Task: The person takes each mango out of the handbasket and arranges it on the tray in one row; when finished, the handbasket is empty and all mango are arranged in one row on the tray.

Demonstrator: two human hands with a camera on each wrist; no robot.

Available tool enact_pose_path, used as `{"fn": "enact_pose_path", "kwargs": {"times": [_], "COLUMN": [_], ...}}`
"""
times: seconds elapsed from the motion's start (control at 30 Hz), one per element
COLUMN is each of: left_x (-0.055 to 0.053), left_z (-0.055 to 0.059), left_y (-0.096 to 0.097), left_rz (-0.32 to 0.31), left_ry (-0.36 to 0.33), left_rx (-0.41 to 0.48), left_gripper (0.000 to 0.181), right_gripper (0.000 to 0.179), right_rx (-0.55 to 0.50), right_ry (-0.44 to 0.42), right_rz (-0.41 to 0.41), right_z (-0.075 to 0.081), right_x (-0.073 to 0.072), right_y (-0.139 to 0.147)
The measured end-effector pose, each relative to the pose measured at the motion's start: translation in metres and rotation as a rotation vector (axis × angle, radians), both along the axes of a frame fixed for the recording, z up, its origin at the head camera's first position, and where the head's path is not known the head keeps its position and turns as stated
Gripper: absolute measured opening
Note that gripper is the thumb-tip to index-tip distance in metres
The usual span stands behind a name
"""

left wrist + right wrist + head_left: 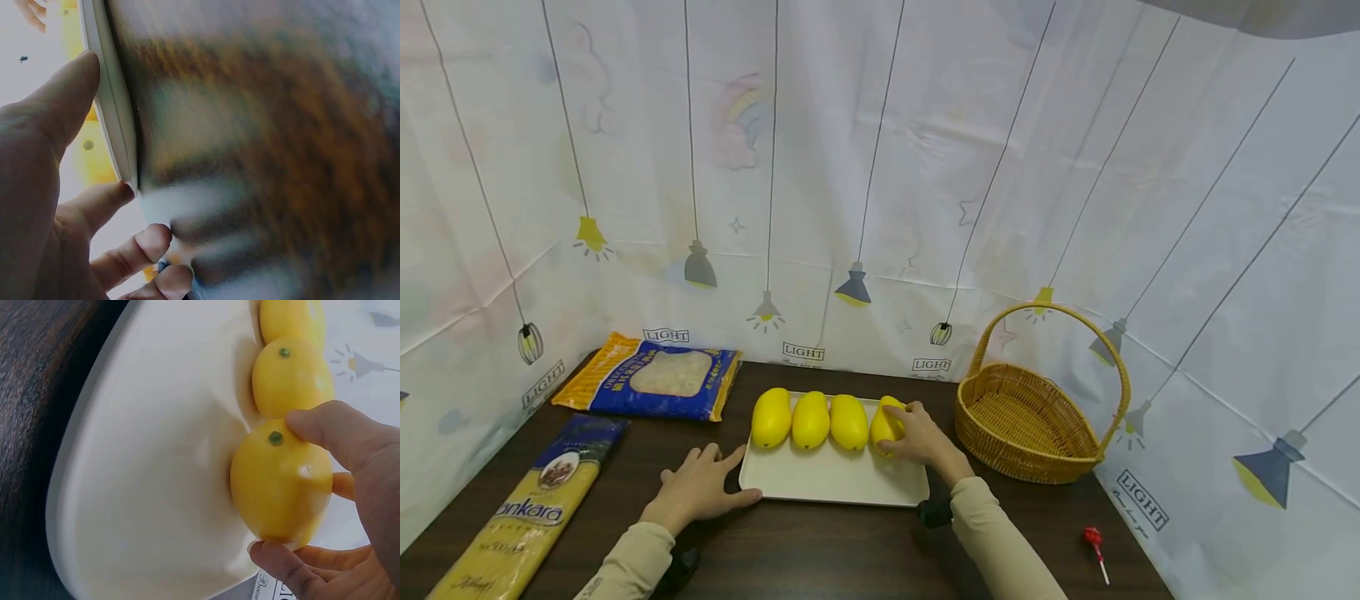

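Note:
Several yellow mangoes (811, 420) stand in a row along the back of a white rectangular tray (842, 483). My right hand (917, 435) grips the rightmost mango (281, 484), thumb on one side and fingers on the other. That mango is on the tray, beside its neighbour (292, 378). At the tray's front left corner, my left hand (700, 487) is spread, thumb and index finger touching the rim. The left wrist view shows those two fingertips against the tray's edge (112, 94), with the other fingers off to the side.
A wicker basket (1037, 462) with a tall handle stands right of the tray. A red lollipop (1096, 546) lies at the front right. On the left are a blue and orange food bag (655, 379) and a long pasta packet (527, 517). A printed curtain (820, 167) hangs behind the table.

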State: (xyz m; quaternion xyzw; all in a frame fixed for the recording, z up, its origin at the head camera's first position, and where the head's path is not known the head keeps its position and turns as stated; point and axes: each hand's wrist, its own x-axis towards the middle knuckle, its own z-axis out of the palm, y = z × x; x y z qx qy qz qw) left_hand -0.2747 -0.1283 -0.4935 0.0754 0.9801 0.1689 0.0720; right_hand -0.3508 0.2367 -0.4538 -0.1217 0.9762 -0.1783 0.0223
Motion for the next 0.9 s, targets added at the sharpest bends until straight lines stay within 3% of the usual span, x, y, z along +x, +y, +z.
{"fn": "enact_pose_path", "kwargs": {"times": [0.37, 0.9], "left_x": [0.000, -0.001], "left_z": [-0.003, 0.000], "left_y": [0.001, 0.000], "left_rz": [-0.001, -0.003], "left_ry": [-0.002, -0.002], "left_rx": [-0.007, -0.019], "left_gripper": [0.101, 0.102], "right_gripper": [0.071, 0.071], "right_rx": [0.013, -0.112], "right_ry": [0.002, 0.073], "right_rz": [-0.004, -0.131], "right_z": [0.001, 0.015], "right_x": [0.001, 0.011], "right_y": [0.001, 0.023]}}
